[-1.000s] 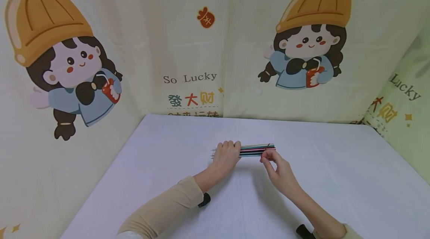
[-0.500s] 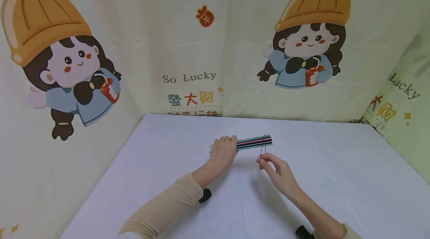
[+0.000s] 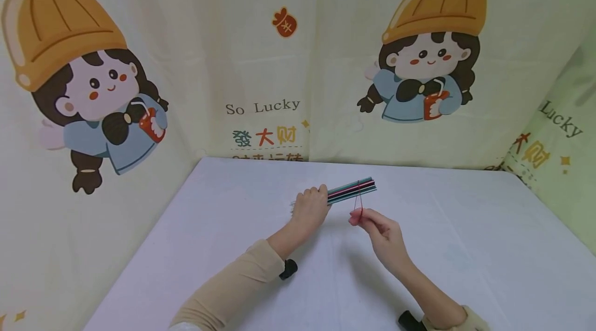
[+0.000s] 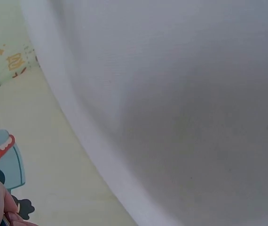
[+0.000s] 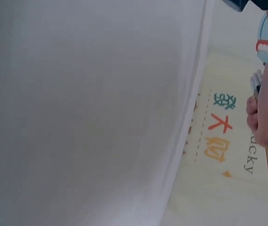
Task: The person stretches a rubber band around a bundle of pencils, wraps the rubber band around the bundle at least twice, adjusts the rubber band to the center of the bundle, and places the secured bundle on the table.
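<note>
White table (image 3: 465,248); cartoon-girl backdrop (image 3: 261,62) behind (printed "So Lucky").

Two arms come in from the bottom of the head view. The left arm (image 3: 233,289) wears a long tan sleeve (image 3: 223,295) that ends just before the wrist. A small black thing (image 3: 288,269) sits under that wrist, right at the cuff. The right arm (image 3: 423,289) is bare far down, and its tan sleeve (image 3: 470,318) shows only at the lower right edge. A black thing (image 3: 410,320) sits by that cuff too. Both hands are bare.
</note>
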`<state>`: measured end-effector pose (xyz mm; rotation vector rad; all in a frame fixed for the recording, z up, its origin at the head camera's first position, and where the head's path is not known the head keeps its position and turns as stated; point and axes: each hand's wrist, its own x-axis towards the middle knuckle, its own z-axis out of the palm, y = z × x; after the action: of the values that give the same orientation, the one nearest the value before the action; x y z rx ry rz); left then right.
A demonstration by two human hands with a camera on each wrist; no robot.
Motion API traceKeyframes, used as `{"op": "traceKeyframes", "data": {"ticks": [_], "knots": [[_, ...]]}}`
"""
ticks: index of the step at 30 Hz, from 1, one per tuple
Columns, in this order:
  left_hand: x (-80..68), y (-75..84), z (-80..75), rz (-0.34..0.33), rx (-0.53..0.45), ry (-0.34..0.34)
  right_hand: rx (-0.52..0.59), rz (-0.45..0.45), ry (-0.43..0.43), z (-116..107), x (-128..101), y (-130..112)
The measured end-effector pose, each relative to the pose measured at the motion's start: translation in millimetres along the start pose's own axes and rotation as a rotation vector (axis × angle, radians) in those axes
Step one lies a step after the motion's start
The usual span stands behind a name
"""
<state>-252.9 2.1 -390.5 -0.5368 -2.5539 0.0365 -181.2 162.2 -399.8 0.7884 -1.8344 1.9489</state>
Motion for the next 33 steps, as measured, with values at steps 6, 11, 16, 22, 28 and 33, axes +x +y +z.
{"op": "traceKeyframes", "data": {"ticks": [6, 11, 16, 22, 28, 33], "knots": [[-0.2, -0.9, 0.0, -0.041, -0.056, 0.016, 0.556, 0.258, 0.186, 2.4, 8.6, -3.9], [1.2, -1.0, -1.5, -0.082, -0.147, -0.008, 0.850, 0.355, 0.209, -0.8, 13.0, -5.2], [3.6, -0.4, -1.9, -0.117, -0.231, 0.006, 1.434, 0.391, 0.242, -3.2, 16.6, 0.9], [5.0, -1.2, 1.5, -0.080, -0.162, 0.190, 1.759, 0.506, 0.343, -7.8, 24.0, -1.3], [3.3, -6.7, 2.6, -0.009, -0.023, 0.339, 1.275, 0.634, 0.342, -19.4, 34.6, -14.7], [2.8, -11.5, 2.9, 0.080, 0.071, 0.441, 0.903, 0.696, 0.265, -35.5, 39.3, -25.6]]}}
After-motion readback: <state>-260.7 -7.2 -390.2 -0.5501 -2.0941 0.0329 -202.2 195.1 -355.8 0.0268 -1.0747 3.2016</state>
